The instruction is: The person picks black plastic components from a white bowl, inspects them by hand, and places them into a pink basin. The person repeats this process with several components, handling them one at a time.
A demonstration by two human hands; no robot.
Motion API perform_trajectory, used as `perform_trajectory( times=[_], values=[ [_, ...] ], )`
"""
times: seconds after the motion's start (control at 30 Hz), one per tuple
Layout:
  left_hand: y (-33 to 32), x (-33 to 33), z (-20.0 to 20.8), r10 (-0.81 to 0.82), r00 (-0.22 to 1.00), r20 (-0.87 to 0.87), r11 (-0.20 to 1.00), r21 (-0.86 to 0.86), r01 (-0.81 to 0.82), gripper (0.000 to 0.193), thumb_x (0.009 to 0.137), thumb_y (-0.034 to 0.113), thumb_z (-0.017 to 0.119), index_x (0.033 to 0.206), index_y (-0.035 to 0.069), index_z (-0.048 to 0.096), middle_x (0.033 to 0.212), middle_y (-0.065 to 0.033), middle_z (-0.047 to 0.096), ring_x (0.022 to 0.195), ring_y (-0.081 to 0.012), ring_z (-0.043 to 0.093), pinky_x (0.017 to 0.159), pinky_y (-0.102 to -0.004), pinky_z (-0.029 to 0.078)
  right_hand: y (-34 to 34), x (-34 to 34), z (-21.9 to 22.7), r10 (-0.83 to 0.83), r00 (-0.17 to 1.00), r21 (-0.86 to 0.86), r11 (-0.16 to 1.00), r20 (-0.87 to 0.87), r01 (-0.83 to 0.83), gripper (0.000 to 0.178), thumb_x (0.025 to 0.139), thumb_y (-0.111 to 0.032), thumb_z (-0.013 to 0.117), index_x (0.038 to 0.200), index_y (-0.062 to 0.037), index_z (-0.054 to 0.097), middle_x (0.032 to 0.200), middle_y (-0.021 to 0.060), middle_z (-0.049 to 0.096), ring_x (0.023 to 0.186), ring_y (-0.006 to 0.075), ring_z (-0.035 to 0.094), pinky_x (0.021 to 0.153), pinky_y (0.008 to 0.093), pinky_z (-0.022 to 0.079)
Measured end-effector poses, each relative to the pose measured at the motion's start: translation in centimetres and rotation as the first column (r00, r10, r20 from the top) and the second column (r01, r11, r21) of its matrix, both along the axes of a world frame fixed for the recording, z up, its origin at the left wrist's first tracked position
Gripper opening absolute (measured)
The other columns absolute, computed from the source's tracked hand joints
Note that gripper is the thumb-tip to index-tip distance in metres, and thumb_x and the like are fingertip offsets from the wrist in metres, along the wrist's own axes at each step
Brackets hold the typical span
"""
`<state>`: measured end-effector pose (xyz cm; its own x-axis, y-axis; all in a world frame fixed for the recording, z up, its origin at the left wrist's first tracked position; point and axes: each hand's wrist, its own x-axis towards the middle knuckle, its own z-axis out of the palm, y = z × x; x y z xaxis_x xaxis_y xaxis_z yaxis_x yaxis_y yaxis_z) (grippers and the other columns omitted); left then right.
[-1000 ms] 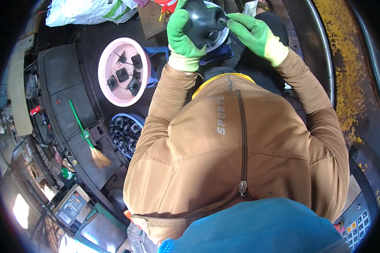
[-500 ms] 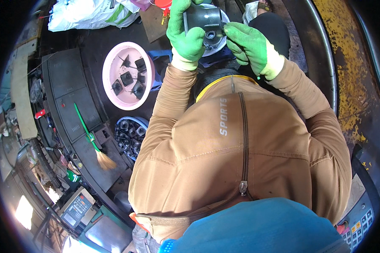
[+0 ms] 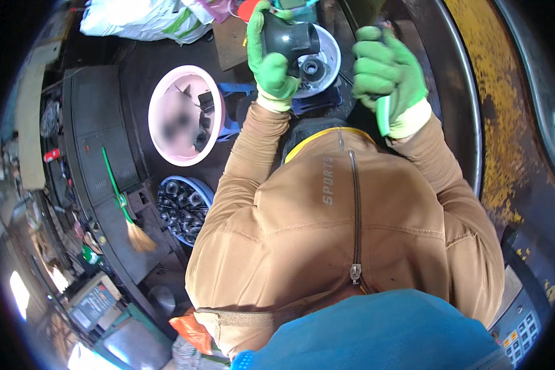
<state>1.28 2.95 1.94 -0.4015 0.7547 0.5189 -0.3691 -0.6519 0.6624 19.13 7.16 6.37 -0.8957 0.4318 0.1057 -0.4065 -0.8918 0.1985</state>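
Observation:
My left hand (image 3: 272, 73), in a green-coated glove, grips a black hollow plastic fitting (image 3: 295, 39) with a rounded, pipe-like end. Under it stands a white basin (image 3: 334, 54), where a black round part with a hole (image 3: 312, 69) shows; whether that part is joined to the fitting I cannot tell. To the right, apart from the fitting, my gloved right hand (image 3: 390, 74) is closed in a fist around a tool with a pale green handle (image 3: 383, 116). The handle sticks out below the fist; the tool's other end is hidden.
A pink basin (image 3: 156, 126) with black parts stands left of my left arm, beside a blue stool (image 3: 229, 128). Nearer is a blue tub (image 3: 211, 192) full of black fittings. A broom (image 3: 118, 196) lies against a grey cabinet (image 3: 98, 123). White sacks (image 3: 145, 21) lie far left.
My right hand has drawn away from the black fitting to the right and turned, so the tool's handle now shows. My left hand has tilted the fitting, and its round end faces right.

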Motion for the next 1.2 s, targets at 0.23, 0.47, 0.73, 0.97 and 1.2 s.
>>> perform_trajectory(
  times=[0.23,0.47,0.73,0.97,1.2],
  values=[
    [-0.4,-2.2,-1.0,-0.112,0.803,0.585,0.96,-0.146,0.24,0.064,0.088,0.059,0.042,0.13,0.012,0.053,0.118,-0.0146,0.063,0.106,-0.0336,0.062,0.093,-0.0503,0.049,4.4,-0.1,-5.6,-0.072,0.964,0.27,0.963,0.257,0.0,0.033,0.1,-0.039,0.045,0.107,-0.0066,0.05,0.069,-0.0045,0.033,0.053,0.0072,0.03,0.05,0.0233,0.027],
    [-6.6,-7.9,-2.9,0.388,0.861,0.328,0.797,-0.589,-0.134,0.028,0.092,0.02,0.053,0.114,0.003,0.061,0.108,-0.0117,0.065,0.099,-0.0204,0.063,0.09,-0.0341,0.051,5.3,-2.0,-13.1,-0.179,0.666,0.43,0.873,0.724,-0.232,0.028,0.099,-0.039,0.045,0.086,-0.0142,0.049,0.06,-0.0071,0.026,0.047,0.0057,0.025,0.042,0.0216,0.021],
    [-27.4,-19.5,-15.0,0.887,0.259,0.383,0.455,-0.619,-0.64,0.024,0.092,0.026,0.052,0.107,0.011,0.063,0.092,-0.0077,0.065,0.071,-0.0218,0.062,0.062,-0.0366,0.05,7.1,-1.3,-16.2,-0.026,0.613,0.299,0.889,0.79,-0.347,0.027,0.099,-0.038,0.047,0.088,-0.0133,0.047,0.061,-0.0054,0.025,0.05,0.0066,0.025,0.047,0.0235,0.026],
    [-43.5,-14.2,-31.7,0.635,0.403,-0.659,-0.529,-0.751,-0.395,0.031,0.089,0.035,0.054,0.1,0.008,0.063,0.085,-0.0148,0.065,0.075,-0.0317,0.063,0.066,-0.0431,0.048,8.2,-1.0,-17.3,-0.024,0.448,0.247,0.86,0.894,-0.446,0.035,0.098,-0.044,0.049,0.09,-0.0128,0.063,0.062,-0.0031,0.055,0.052,0.0096,0.051,0.048,0.0251,0.042],
    [-49.3,-16.3,-35.2,0.027,0.66,-0.751,-0.829,-0.386,-0.405,0.038,0.097,0.032,0.038,0.111,0.009,0.065,0.105,-0.017,0.068,0.1,-0.0327,0.065,0.087,-0.0428,0.051,10.4,-1.1,-18.7,0.016,0.485,0.286,0.79,0.875,-0.542,0.033,0.097,-0.043,0.048,0.092,-0.0132,0.061,0.07,-0.0019,0.06,0.055,0.0096,0.053,0.051,0.027,0.048]
  ],
)
